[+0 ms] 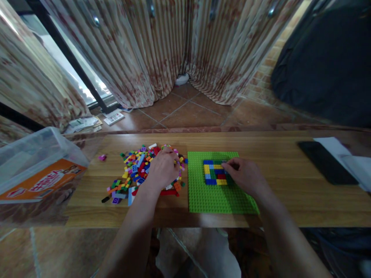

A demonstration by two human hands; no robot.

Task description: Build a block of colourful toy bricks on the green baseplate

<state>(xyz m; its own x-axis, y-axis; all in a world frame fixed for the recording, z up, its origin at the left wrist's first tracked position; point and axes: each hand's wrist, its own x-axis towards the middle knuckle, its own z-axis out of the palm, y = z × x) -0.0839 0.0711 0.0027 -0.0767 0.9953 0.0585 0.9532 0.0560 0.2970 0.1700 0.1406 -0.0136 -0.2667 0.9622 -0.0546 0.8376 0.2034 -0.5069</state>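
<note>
My left hand reaches over a pile of loose toy bricks in many colours. Its fingers point down into the far right of the pile, and their tips are mostly hidden. On the green baseplate sits a low rectangle of blue, yellow, red and green bricks. My right hand is at the right side of this rectangle, thumb and fingers pinched together at its upper right edge. Whether a brick is between those fingertips is too small to make out.
A clear plastic box with an orange label stands at the left. A dark flat tablet-like thing and white papers lie at the right of the wooden table. One pink brick lies apart from the pile.
</note>
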